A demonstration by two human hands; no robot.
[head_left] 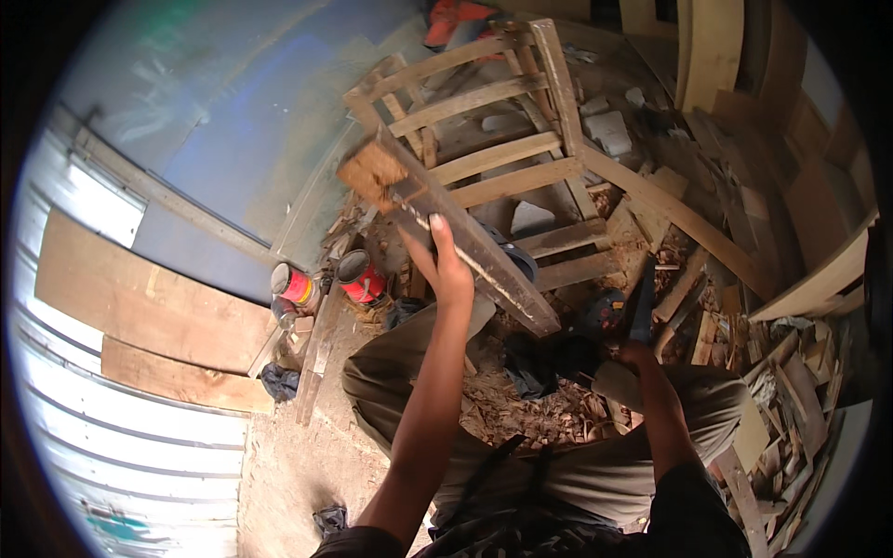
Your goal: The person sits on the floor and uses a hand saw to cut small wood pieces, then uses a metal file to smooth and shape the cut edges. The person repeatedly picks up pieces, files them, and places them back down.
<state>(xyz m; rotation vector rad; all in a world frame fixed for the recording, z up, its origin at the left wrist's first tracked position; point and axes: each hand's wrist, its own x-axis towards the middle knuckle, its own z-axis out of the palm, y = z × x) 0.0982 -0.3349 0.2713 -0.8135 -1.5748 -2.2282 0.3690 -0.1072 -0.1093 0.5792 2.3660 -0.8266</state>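
Note:
My left hand (pixel 450 270) is closed around a thick wooden beam (pixel 493 260), with the thumb lying along its side. The beam slants from a rough, pale brown end at upper left down to a narrower end near my knees. At the right, my right hand (pixel 635 352) grips a dark tool with a long, flat blade (pixel 640 302) that points up and away from me. Shadow hides its handle, so its exact kind is unclear. The blade is apart from the beam. Dark cloth or plastic (pixel 532 367) lies between my legs.
Beyond the beam stands a slatted wooden frame (pixel 498 158). Two red paint cans, one nearer the wall (pixel 291 286) and one closer to me (pixel 361 277), are at left. Wood scraps (pixel 800 400) pile up at right; shavings (pixel 493 409) cover the ground between my legs. Boards (pixel 712 56) lean at upper right.

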